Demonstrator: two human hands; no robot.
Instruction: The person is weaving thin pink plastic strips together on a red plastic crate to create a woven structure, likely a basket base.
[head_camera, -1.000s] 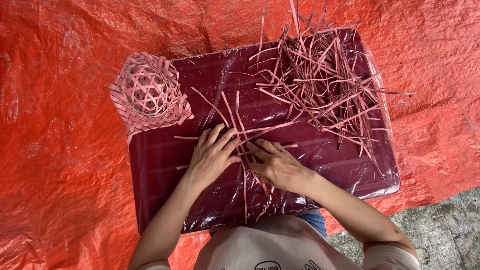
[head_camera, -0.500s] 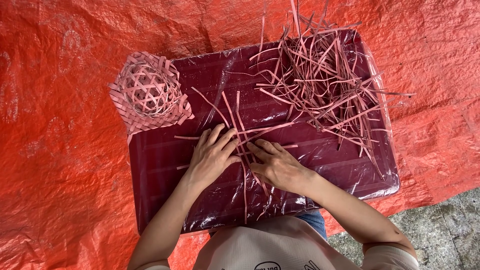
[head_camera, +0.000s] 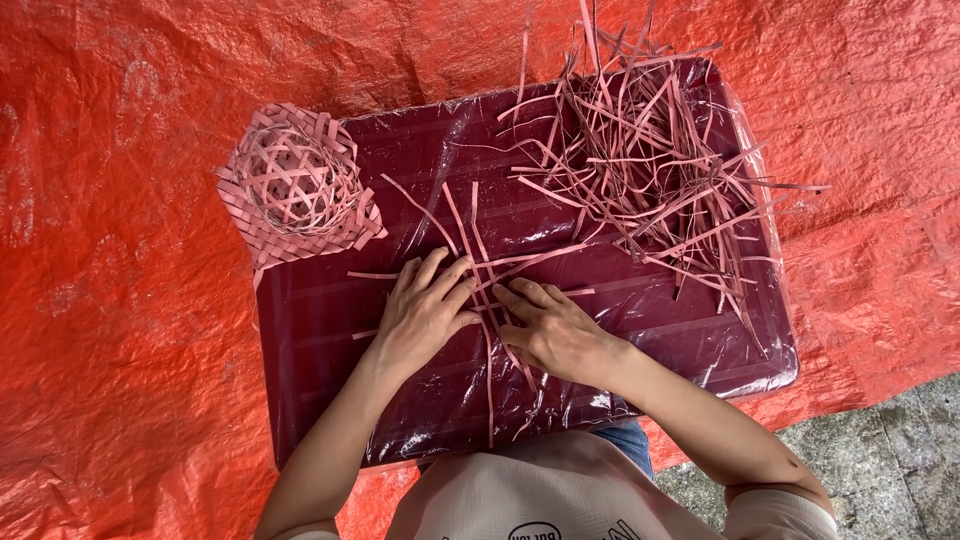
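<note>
Packages: none in view.
Signs and screens: none.
Labels: a small dark oval printed mark (head_camera: 533, 531) on the person's pale shirt, at the bottom edge, partly cut off.

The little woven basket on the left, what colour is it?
Pink: the woven basket matches the loose strips; head view.

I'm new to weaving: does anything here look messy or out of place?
Only mildly: the loose pink strips lie in a tangle, some poking past the plastic-wrapped maroon board's far and right edges onto the orange tarp.
</note>
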